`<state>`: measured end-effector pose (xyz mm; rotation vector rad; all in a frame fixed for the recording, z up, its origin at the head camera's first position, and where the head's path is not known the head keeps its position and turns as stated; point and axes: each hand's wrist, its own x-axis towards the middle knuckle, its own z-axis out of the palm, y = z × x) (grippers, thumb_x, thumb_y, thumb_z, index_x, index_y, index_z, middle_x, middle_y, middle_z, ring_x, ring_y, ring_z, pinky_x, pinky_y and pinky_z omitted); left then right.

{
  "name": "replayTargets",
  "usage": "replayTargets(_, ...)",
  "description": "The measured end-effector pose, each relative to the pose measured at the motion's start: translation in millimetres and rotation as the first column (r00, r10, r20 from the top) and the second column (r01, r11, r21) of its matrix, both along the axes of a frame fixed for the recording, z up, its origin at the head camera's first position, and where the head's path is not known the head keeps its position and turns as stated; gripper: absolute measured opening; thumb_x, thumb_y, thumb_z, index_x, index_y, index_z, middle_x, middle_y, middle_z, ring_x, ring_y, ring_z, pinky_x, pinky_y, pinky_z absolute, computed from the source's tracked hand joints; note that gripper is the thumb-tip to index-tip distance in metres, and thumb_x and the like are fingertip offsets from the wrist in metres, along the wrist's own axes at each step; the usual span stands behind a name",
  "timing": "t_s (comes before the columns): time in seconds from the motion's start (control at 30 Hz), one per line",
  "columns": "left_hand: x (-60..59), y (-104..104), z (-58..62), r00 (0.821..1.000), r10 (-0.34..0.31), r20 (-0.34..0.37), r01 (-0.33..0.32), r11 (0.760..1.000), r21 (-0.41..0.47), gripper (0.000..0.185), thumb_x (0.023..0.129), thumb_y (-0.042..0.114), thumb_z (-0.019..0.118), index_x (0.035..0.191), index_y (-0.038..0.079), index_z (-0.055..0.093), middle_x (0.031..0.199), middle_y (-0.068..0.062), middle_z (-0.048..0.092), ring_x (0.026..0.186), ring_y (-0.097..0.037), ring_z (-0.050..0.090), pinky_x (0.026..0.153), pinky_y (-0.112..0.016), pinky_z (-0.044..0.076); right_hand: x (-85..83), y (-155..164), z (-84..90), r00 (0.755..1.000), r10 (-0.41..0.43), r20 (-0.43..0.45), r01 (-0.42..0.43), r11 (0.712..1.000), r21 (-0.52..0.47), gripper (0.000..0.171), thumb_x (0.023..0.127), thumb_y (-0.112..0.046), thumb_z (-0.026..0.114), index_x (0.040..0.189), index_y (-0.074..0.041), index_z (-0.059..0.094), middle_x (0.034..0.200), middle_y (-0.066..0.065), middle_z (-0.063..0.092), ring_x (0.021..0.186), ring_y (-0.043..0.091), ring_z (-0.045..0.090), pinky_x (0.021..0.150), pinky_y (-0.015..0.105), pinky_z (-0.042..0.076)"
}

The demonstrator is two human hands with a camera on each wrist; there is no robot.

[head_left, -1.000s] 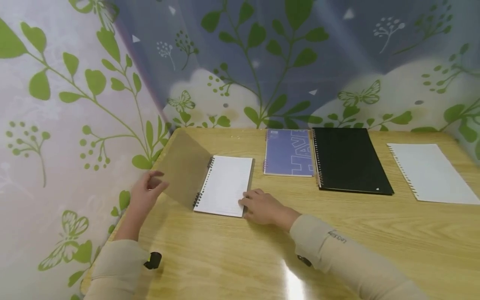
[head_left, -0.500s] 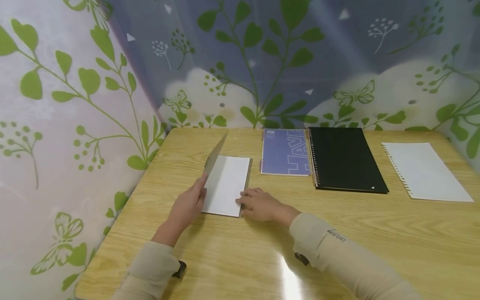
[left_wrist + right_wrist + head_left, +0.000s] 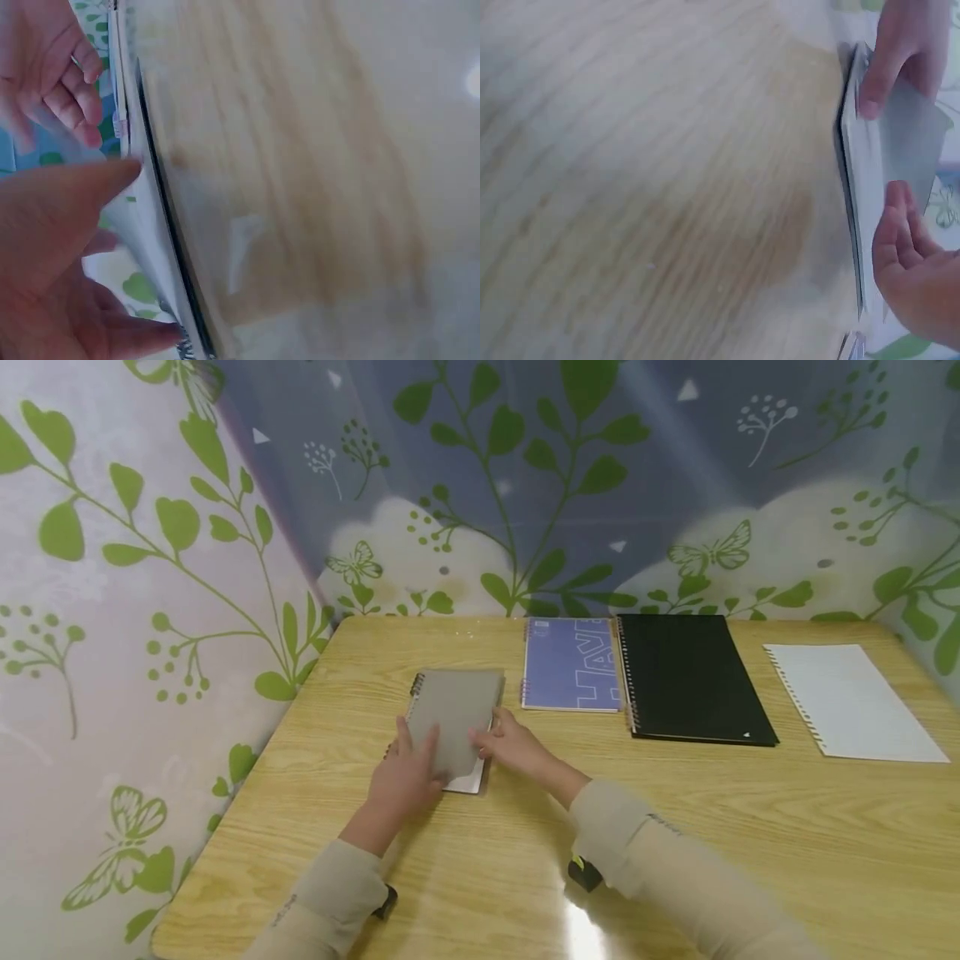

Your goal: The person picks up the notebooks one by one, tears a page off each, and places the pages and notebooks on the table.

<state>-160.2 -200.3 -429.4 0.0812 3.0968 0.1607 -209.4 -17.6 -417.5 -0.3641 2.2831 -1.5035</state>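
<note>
Head view. Small spiral notebook [image 3: 453,718] with grey cover, lying on the wooden table [image 3: 675,827] near its left side; cover lowered almost flat, white pages showing at the near edge. Left hand [image 3: 405,777] laid on the cover, fingers straight. Right hand [image 3: 510,745] at the notebook's right edge, fingers touching it; grip not discernible. Just to the right: blue notebook [image 3: 572,664], then black notebook [image 3: 693,678] touching it, then loose white sheet [image 3: 851,702], well apart. Leaf-patterned curtain [image 3: 150,568] behind and to the left.

Left wrist view. Blurred. Left hand [image 3: 60,247] flat against cover and pages seen edge-on; right hand's fingers [image 3: 71,90] loosely bent above.

Right wrist view. Blurred. Notebook edge-on [image 3: 859,202], right hand [image 3: 915,270] beside it.
</note>
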Motion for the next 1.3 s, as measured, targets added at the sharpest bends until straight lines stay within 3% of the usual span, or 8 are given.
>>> replayTargets(0.13,1.7,4.6,6.9,0.995,-0.009,0.096,0.011,1.0,-0.016,0.084,0.079,0.058,0.061,0.143,0.011,0.033,0.148,-0.035,0.007,0.131,-0.047,0.031,0.086,-0.055,0.046,-0.4,-3.7,-5.7,0.987,0.028,-0.161,0.002,0.983,0.183,0.07,0.087,-0.008,0.057,0.144,0.002,0.018,0.091,0.009,0.064,0.07,0.015,0.055,0.06,0.025,0.044)
replayTargets(0.3,-2.5,6.0,13.4,0.975,-0.041,0.216,0.06,0.995,-0.082,0.093,0.077,0.069,0.052,0.145,0.01,0.028,0.15,-0.026,0.017,0.135,-0.044,0.024,0.096,-0.055,0.04,-1.4,-3.7,-13.1,0.943,0.151,-0.297,-0.011,0.905,0.425,0.048,0.091,-0.01,0.054,0.136,0.0,0.041,0.101,0.013,0.06,0.084,0.02,0.056,0.074,0.033,0.048)
replayTargets(0.43,-9.3,4.5,12.6,0.98,-0.031,0.198,0.055,0.992,-0.116,0.084,0.083,0.067,0.046,0.143,0.011,0.033,0.148,-0.025,0.025,0.133,-0.044,0.028,0.095,-0.054,0.041,-3.6,-2.7,-13.2,0.901,0.254,-0.351,-0.006,0.818,0.576,0.041,0.092,-0.018,0.056,0.132,-0.011,0.051,0.111,0.013,0.054,0.088,0.022,0.053,0.075,0.035,0.048)
replayTargets(0.6,-15.9,4.7,11.0,0.989,-0.032,0.143,0.049,0.991,-0.123,0.079,0.081,0.066,0.051,0.137,0.011,0.042,0.14,-0.025,0.036,0.124,-0.045,0.039,0.086,-0.054,0.046,-9.3,-1.2,-9.5,0.899,0.29,-0.329,-0.007,0.76,0.65,0.042,0.091,-0.025,0.058,0.132,-0.022,0.052,0.11,0.011,0.052,0.079,0.019,0.048,0.063,0.028,0.045)
replayTargets(0.73,-19.2,7.8,12.4,0.989,-0.035,0.14,0.053,0.991,-0.127,0.078,0.079,0.066,0.053,0.133,0.01,0.046,0.134,-0.025,0.041,0.119,-0.044,0.043,0.082,-0.053,0.048,-11.4,4.0,-11.4,0.907,0.284,-0.311,-0.027,0.777,0.629,0.042,0.092,-0.027,0.056,0.133,-0.022,0.051,0.108,0.01,0.051,0.077,0.018,0.047,0.061,0.027,0.042)
replayTargets(0.97,-25.0,14.2,16.1,0.985,-0.017,0.171,0.015,1.0,0.013,0.078,0.082,0.058,0.056,0.135,0.003,0.041,0.143,-0.027,0.026,0.126,-0.046,0.032,0.089,-0.055,0.044,-12.5,54.8,-8.2,0.928,0.101,-0.359,0.041,0.929,0.369,0.045,0.094,-0.025,0.05,0.135,-0.007,0.046,0.114,0.015,0.055,0.097,0.026,0.056,0.083,0.04,0.048)
replayTargets(1.13,-43.0,19.3,30.9,0.997,-0.021,0.074,0.008,0.985,0.174,0.082,0.088,0.051,0.053,0.145,0.002,0.02,0.149,-0.026,0.005,0.135,-0.047,0.012,0.095,-0.057,0.039,-33.8,107.7,5.4,0.903,-0.157,-0.4,0.274,0.928,0.253,0.043,0.094,-0.018,0.046,0.132,0.002,0.043,0.124,0.023,0.05,0.114,0.036,0.048,0.095,0.049,0.041)
replayTargets(1.3,-75.3,47.0,45.1,0.992,-0.079,0.095,0.037,0.925,0.378,0.077,0.092,0.044,0.05,0.147,0.006,0.013,0.151,-0.023,0.006,0.138,-0.044,0.006,0.109,-0.057,0.019,-51.1,143.5,15.0,0.931,-0.272,-0.243,0.33,0.913,0.241,0.054,0.097,-0.022,0.039,0.142,0.005,0.023,0.141,0.026,0.033,0.112,0.039,0.048,0.096,0.05,0.039)
